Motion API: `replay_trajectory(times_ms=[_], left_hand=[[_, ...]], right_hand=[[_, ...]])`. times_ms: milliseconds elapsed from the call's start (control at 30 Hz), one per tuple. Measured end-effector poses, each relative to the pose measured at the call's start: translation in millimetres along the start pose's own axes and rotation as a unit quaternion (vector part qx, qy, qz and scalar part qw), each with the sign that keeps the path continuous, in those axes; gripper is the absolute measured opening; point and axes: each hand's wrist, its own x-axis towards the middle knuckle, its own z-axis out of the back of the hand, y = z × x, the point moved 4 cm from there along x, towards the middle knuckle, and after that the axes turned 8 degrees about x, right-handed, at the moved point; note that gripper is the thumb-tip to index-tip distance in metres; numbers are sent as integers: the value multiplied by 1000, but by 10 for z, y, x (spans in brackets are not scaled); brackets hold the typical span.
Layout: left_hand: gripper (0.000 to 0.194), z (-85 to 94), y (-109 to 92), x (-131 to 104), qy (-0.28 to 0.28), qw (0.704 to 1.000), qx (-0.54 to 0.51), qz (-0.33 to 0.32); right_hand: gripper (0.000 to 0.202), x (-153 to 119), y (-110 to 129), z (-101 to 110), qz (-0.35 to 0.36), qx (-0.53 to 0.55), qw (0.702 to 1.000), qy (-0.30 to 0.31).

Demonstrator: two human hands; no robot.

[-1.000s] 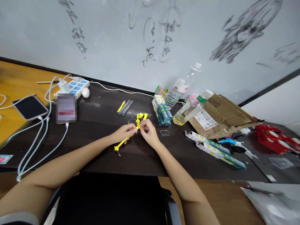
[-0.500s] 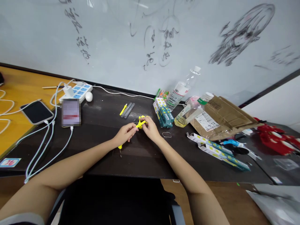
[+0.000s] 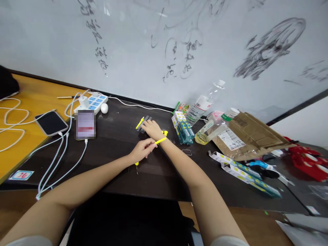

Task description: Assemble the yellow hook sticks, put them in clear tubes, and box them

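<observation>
A person's left hand clamps its grip on a yellow stick jutting rightward; beyond that grip, the outstretched right hand hangs palm-down at grey tubes, its hold unclear.

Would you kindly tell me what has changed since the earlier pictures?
The right hand let go of the yellow piece and moved forward and left to the grey sticks; any grip there is unclear. The left hand still holds the piece. The tall bottle and brown parcel stayed put.
</observation>
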Motion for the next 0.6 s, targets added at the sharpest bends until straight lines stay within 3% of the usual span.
replay_trajectory(times_ms=[133,200,233,267,333,433,500,600], left_hand=[[27,38,39,13,-41,999,2,14],[27,66,64,22,-64,998,-1,23],[27,80,78,28,-75,997,-1,27],[28,90,93,33,-81,996,1,31],[28,104,125,43,-89,995,8,38],[28,108,164,52,-92,994,20,51],[27,102,177,53,-89,994,30,59],[27,84,188,56,-74,994,46,68]], right_hand=[[18,-73,-74,162,-49,90,994,-33],[13,-191,-180,328,-129,175,969,-118],[13,-286,-244,422,-173,233,939,-185],[15,-404,-306,507,-211,303,892,-259],[21,-672,-407,602,-256,457,763,-378],[25,-1047,-485,569,-306,600,587,-449],[26,-1253,-501,488,-348,633,507,-470],[28,-1410,-485,377,-376,666,447,-465]])
